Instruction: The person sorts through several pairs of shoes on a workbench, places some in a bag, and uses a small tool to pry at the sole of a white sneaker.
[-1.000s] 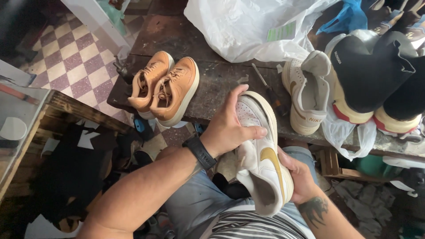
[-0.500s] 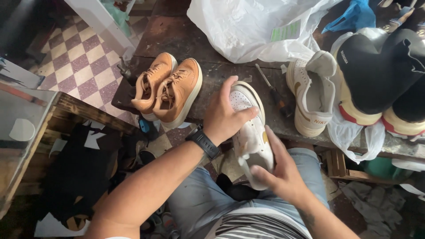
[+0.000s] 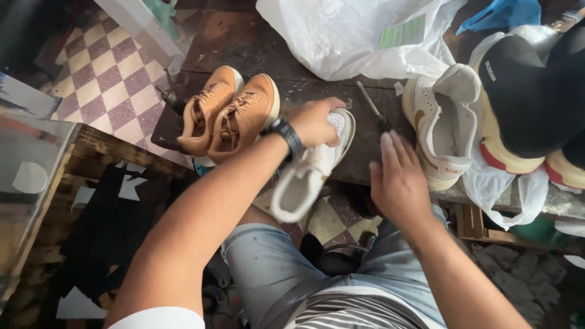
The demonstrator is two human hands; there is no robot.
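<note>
Sneaker (image 3: 311,170), white, hung over the desk's (image 3: 244,42) near edge, its long axis running from the toe on the desk down toward the lap. The left hand (image 3: 314,122) clasped its toe end; the right hand (image 3: 399,176) hovered just beside it, fingers together, holding nothing, below a screwdriver (image 3: 373,109).

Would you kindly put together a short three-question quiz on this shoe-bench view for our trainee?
1. True or false: the left hand holds the white sneaker.
2. Which lies beside the tan shoes? A) a red boot B) the white sneaker C) a hammer
3. Fill in: the right hand is open, its fingertips near the dark handle of the ____.

Key: 1 true; 2 B; 3 screwdriver. The right hand holds nothing; whether it touches the handle cannot be told.
</note>
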